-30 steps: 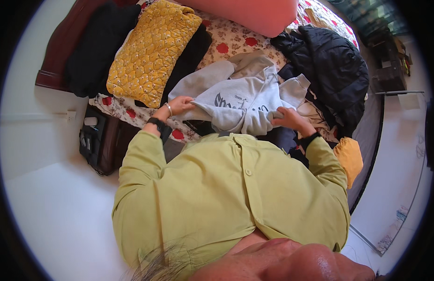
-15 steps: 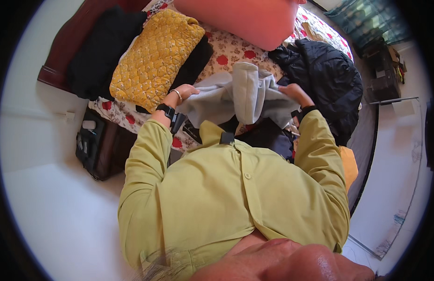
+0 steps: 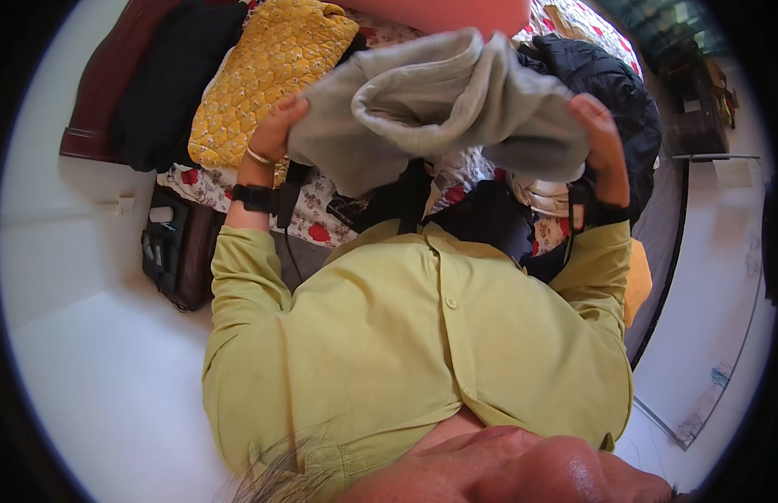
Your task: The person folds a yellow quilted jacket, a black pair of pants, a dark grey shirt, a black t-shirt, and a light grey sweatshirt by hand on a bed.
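A grey hoodie [image 3: 527, 113] is stretched between my hands above the bed, its rounded hood opening uppermost in the middle. My left hand [image 3: 277, 126] grips its left side, fingers closed on the cloth. On the opposite side my right hand [image 3: 601, 134] holds the fabric too, slightly blurred. Below the hoodie, dark clothes [image 3: 481, 222] lie on the floral bedsheet [image 3: 309, 205], next to a pale folded cloth [image 3: 546, 197]. The hoodie covers part of the bed behind it.
A yellow quilted piece [image 3: 271, 71] and a black garment [image 3: 175, 92] lie at the far left, by a dark red wooden headboard [image 3: 91, 134]. A black puffer jacket [image 3: 615, 101] is heaped at right. Beyond is a large pink bundle [image 3: 456, 12]. A dark bag [image 3: 166, 256] stands left of the bed.
Both hands have lifted the hoodie up off the bed and moved farther apart. It is now spread wider, with its hood opening showing.
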Tool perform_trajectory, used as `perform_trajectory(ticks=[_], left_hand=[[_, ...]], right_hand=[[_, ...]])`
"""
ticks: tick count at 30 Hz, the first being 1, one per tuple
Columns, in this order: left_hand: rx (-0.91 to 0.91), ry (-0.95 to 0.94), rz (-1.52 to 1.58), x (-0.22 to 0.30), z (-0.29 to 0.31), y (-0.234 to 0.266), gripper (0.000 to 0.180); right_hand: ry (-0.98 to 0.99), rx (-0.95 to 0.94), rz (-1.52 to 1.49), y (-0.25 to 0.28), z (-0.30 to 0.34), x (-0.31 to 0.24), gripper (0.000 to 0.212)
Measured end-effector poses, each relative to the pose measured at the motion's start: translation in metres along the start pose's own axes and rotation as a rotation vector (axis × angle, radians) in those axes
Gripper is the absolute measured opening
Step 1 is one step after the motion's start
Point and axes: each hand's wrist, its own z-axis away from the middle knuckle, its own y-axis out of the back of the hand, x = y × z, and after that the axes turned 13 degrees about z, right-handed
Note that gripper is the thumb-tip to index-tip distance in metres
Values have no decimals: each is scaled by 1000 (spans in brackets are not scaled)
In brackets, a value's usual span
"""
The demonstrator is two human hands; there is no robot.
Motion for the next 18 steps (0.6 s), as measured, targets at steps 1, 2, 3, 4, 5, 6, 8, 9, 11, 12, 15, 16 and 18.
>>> perform_trajectory(ticks=[1, 2, 3, 4, 5, 6, 8, 9, 11, 12, 15, 16, 18], left_hand=[[58, -18, 195, 5, -5, -10, 21], [-1, 61, 234, -14, -25, 26, 22], [-37, 236, 42, -40, -46, 61, 24], [-83, 408, -161, -63, -65, 87, 27], [21, 515, -402, -92, -75, 94, 28], [142, 615, -640, -114, -79, 92, 29], [-148, 669, -1235, -121, -69, 56, 37], [-43, 719, -1208, -132, -61, 67, 40], [101, 855, -1013, -142, -48, 69, 43], [94, 867, -1014, -147, -43, 77, 43], [35, 717, -910, -147, -21, 107, 43], [-35, 612, -799, -139, -22, 96, 39], [-139, 548, -573, -113, -34, 88, 30]], right_hand=[[-121, 45, 2, 9, -13, 3, 14], [-230, 63, 5, 12, -31, 2, 18], [-307, 39, 176, 18, -51, 20, 18], [-289, -28, 540, 25, -65, 58, 19], [-208, -117, 1046, 35, -74, 104, 21], [-189, -184, 1373, 37, -74, 143, 23], [-365, -214, 1554, 33, -48, 211, 28], [-397, -248, 1573, 28, -39, 229, 31], [-248, -475, 1597, 35, -15, 263, 30], [-91, -628, 1602, 41, -3, 277, 27], [-285, -541, 1247, -8, 14, 218, 26], [-298, -528, 1247, -15, 23, 187, 26], [-312, -471, 1136, -17, 32, 140, 27]])
